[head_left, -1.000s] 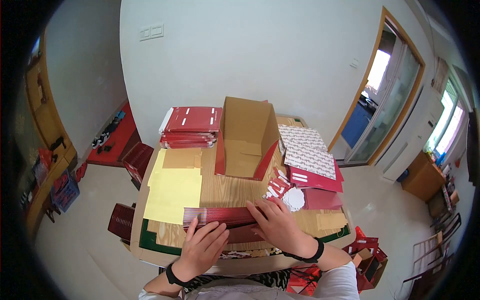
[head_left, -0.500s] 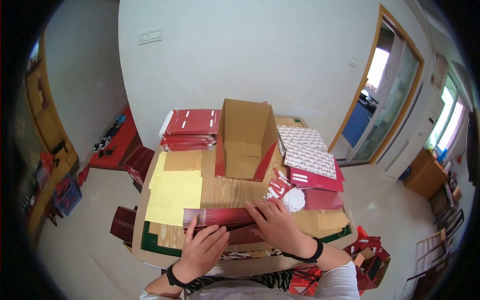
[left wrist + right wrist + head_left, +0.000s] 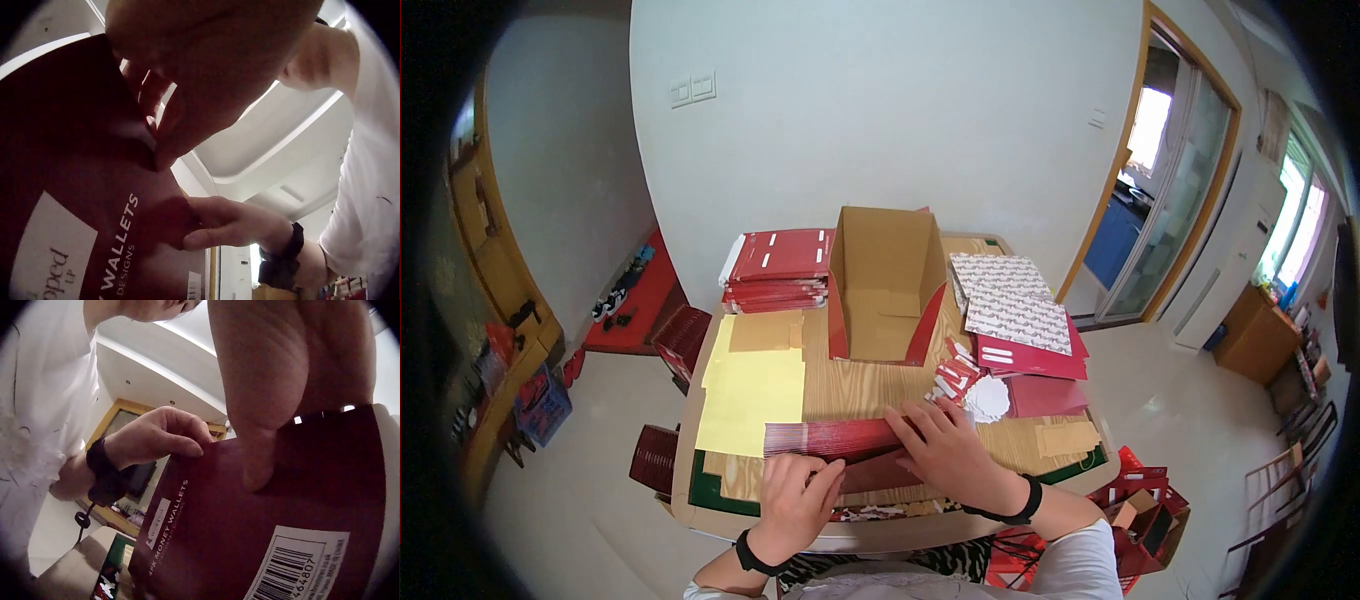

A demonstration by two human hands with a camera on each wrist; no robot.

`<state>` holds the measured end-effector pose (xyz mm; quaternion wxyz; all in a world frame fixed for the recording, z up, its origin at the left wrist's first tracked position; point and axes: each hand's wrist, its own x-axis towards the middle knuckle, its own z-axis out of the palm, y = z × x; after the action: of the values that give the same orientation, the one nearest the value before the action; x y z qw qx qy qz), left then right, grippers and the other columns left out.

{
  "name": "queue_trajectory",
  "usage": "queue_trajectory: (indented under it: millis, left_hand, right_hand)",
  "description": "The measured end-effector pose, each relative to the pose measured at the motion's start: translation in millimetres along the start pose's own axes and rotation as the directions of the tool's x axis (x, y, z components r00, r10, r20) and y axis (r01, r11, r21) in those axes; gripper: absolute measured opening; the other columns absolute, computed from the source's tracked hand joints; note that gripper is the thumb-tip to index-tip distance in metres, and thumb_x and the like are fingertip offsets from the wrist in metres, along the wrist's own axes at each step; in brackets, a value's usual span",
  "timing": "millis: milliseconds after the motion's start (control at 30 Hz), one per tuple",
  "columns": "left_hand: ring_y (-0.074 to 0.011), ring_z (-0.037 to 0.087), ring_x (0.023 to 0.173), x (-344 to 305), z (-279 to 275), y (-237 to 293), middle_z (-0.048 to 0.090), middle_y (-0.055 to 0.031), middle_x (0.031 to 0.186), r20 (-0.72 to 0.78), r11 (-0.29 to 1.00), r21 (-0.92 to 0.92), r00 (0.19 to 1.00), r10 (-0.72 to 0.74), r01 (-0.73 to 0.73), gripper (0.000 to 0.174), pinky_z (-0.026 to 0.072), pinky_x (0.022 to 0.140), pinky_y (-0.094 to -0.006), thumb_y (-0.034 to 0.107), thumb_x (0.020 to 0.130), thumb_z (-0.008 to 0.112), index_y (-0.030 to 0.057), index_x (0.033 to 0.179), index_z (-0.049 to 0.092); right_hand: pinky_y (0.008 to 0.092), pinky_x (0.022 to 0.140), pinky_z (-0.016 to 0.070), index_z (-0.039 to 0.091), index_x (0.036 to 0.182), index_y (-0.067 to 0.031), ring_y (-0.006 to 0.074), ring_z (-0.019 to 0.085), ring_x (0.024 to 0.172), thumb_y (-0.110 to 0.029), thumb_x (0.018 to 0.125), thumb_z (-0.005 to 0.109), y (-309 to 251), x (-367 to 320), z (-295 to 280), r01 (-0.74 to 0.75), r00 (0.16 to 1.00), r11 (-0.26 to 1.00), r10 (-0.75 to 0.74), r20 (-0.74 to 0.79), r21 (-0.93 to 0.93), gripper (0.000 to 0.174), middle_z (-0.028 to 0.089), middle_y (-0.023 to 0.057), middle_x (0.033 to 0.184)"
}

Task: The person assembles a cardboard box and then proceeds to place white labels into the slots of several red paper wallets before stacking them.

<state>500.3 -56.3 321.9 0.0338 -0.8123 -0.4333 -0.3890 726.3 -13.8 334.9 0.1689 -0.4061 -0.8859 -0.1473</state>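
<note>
A row of dark red money wallet packs (image 3: 830, 438) stands on edge near the table's front, their thin edges facing up. My left hand (image 3: 792, 502) pinches the upper edge toward the left end, fingers bent over it. Farther right, my right hand (image 3: 955, 458) grips the row with its fingers over the top. In the right wrist view, the right thumb (image 3: 259, 459) presses the near face of the front pack (image 3: 212, 506), above a white barcode label (image 3: 303, 565). Printed lettering, "MONEY WALLETS", runs along that face.
An open cardboard box (image 3: 887, 265) stands mid-table. Stacked red packs (image 3: 785, 253) and yellow sheets (image 3: 750, 410) lie left. At right are patterned white sheets (image 3: 1020, 322), red card (image 3: 1045, 398), small red-and-white pieces (image 3: 956, 374), a scalloped white pile (image 3: 987, 398) and tan card (image 3: 1068, 439).
My left hand has shifted from lying with fingers spread against the packs to bending its fingers over their upper edge. The right hand stays in place; the head view has tilted slightly upward.
</note>
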Motion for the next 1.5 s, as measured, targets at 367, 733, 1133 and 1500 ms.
queue_trajectory:
  millis: [367, 733, 1133, 1500]
  left_hand:
    - [-0.0233, 0.055, 0.103, 1.3, -0.2, -2.2, 0.063, -0.0040, 0.108, 0.023, 0.982, 0.102, 0.987, 0.159, -0.160, 0.025, 0.0365, 0.093, -0.0447, 0.007, 0.068, 0.071, 0.0077, 0.092, 0.064]
    - [-0.0226, 0.055, 0.099, 0.9, 0.2, -2.0, 0.064, -0.0038, 0.107, 0.005, 0.986, 0.072, 0.989, 0.150, -0.150, 0.026, 0.0369, 0.093, -0.0442, 0.006, 0.067, 0.071, 0.0071, 0.092, 0.065]
    - [-0.0234, 0.056, 0.098, 2.7, -0.5, -1.3, 0.063, -0.0050, 0.108, 0.003, 0.987, 0.073, 0.990, 0.140, -0.140, 0.026, 0.0385, 0.091, -0.0445, 0.006, 0.067, 0.071, 0.0065, 0.093, 0.065]
    - [-0.0228, 0.055, 0.098, 2.2, -0.5, -2.5, 0.062, -0.0062, 0.108, 0.018, 0.982, 0.094, 0.986, 0.166, -0.167, 0.024, 0.0377, 0.091, -0.0437, 0.008, 0.071, 0.069, 0.0048, 0.095, 0.065]
  right_hand:
    - [0.0462, 0.094, 0.0358, 0.042, 0.130, -0.0036, 0.0257, 0.048, 0.108, -0.028, 0.073, 0.068, -1.5, -1.5, 0.3, -0.007, 1.000, 1.000, 0.007, -0.015, 0.027, 0.068, 0.049, 0.0117, 0.116]
    - [0.0455, 0.095, 0.0350, 0.042, 0.129, -0.0031, 0.0253, 0.048, 0.108, -0.028, 0.073, 0.068, -2.1, -0.7, -2.7, -0.001, 1.000, 1.000, 0.001, 0.002, 0.020, 0.067, 0.048, 0.0120, 0.116]
    - [0.0457, 0.095, 0.0351, 0.042, 0.129, -0.0035, 0.0252, 0.048, 0.107, -0.028, 0.074, 0.068, -1.8, -0.5, -3.3, 0.000, 1.000, 1.000, 0.000, 0.002, 0.016, 0.066, 0.048, 0.0117, 0.115]
    - [0.0466, 0.095, 0.0344, 0.041, 0.129, -0.0046, 0.0255, 0.047, 0.109, -0.027, 0.073, 0.069, -0.7, -1.8, 1.6, -0.016, 1.000, 0.998, 0.017, -0.021, 0.062, 0.067, 0.048, 0.0123, 0.117]
